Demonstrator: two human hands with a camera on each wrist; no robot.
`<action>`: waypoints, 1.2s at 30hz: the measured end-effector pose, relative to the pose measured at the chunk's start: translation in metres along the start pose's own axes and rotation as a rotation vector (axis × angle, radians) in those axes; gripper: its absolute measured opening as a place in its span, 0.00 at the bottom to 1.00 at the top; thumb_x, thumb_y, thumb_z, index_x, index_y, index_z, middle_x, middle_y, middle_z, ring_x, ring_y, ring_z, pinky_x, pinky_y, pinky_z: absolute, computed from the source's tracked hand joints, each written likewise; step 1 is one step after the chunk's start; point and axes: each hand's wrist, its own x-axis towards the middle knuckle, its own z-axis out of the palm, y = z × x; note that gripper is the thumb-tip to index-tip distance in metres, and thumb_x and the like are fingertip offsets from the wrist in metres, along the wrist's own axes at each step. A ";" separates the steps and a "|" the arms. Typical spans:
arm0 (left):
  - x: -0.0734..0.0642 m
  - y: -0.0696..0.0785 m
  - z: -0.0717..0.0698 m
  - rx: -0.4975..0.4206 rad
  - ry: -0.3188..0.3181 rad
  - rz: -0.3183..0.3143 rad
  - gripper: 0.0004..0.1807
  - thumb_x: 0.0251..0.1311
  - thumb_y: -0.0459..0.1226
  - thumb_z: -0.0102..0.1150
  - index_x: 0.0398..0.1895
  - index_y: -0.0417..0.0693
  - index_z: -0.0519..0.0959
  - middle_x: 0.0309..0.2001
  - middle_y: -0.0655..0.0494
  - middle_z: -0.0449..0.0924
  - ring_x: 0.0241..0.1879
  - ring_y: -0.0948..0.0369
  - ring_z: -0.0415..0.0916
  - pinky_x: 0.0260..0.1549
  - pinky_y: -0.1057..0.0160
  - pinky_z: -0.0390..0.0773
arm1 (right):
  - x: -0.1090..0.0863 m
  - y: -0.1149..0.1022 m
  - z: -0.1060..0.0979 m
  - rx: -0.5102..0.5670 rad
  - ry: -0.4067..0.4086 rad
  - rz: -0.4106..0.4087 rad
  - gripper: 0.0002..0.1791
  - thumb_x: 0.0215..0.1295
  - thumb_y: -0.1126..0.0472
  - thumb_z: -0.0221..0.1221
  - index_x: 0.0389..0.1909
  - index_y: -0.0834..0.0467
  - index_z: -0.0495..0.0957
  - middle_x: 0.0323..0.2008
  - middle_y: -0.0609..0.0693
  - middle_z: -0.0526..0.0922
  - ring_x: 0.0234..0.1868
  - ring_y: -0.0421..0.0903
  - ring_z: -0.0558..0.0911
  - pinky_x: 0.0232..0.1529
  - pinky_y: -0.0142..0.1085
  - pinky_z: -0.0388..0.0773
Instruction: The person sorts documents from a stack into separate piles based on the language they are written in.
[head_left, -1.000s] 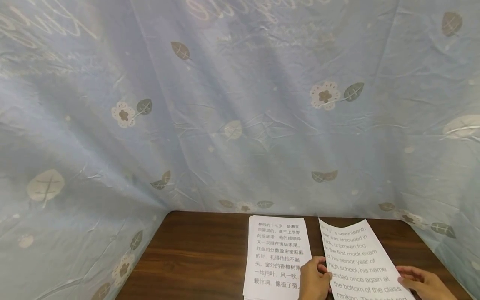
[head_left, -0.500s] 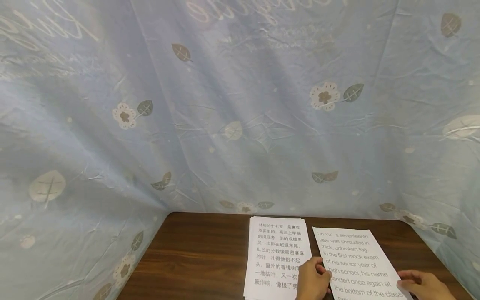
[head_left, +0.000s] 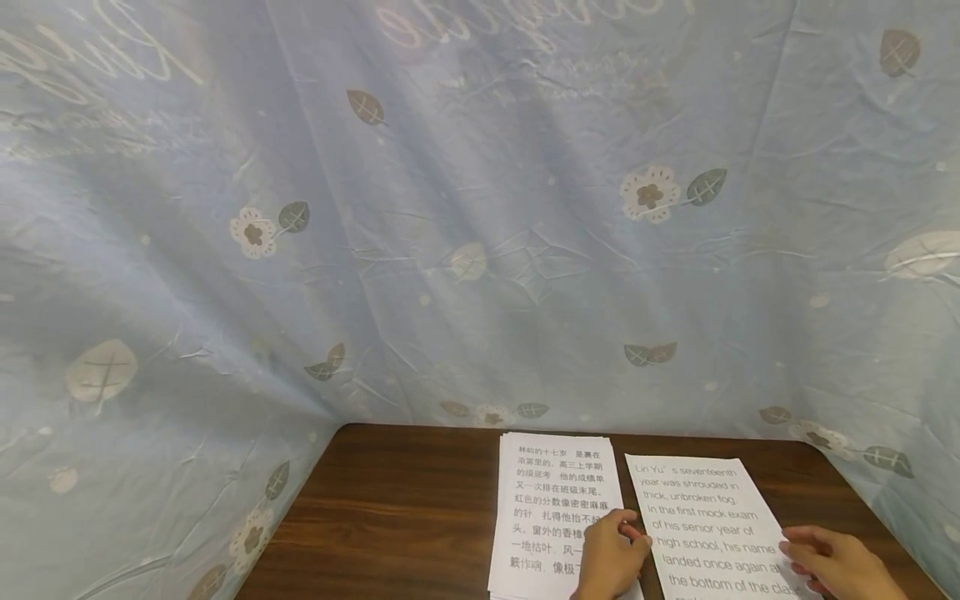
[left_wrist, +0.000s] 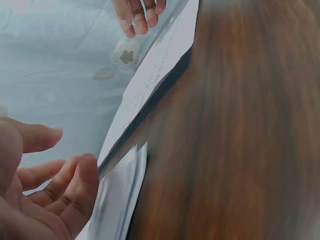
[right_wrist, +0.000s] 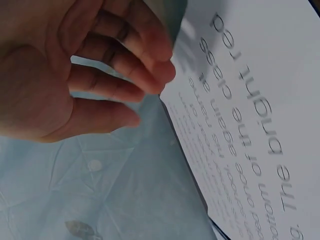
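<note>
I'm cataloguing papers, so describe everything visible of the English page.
The English page is white, paper-looking, printed in large dark lettering beginning "Lin Yu's seventeenth". It lies face up, right of the Chinese pages, its bottom beyond the head view. The right hand is at its right edge; whether they touch is unclear.

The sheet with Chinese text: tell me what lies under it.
Edges of more sheets peek out beneath it, with the wooden table below. Their exact count and any print are covered.
</note>
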 end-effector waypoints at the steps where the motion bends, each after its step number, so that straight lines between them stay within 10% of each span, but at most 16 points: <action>1: 0.000 0.000 -0.004 0.008 -0.001 0.009 0.20 0.57 0.33 0.73 0.54 0.42 0.87 0.29 0.72 0.79 0.16 0.75 0.72 0.19 0.75 0.72 | 0.000 -0.003 0.002 0.029 -0.004 -0.007 0.41 0.73 0.44 0.66 0.67 0.77 0.71 0.41 0.54 0.90 0.39 0.47 0.87 0.37 0.40 0.87; 36: 0.011 -0.029 -0.121 0.165 0.070 0.109 0.22 0.62 0.37 0.73 0.57 0.36 0.85 0.34 0.59 0.86 0.26 0.71 0.76 0.24 0.70 0.76 | 0.004 -0.091 0.102 0.386 0.020 -0.153 0.28 0.77 0.55 0.62 0.67 0.72 0.76 0.47 0.54 0.89 0.45 0.47 0.89 0.43 0.40 0.90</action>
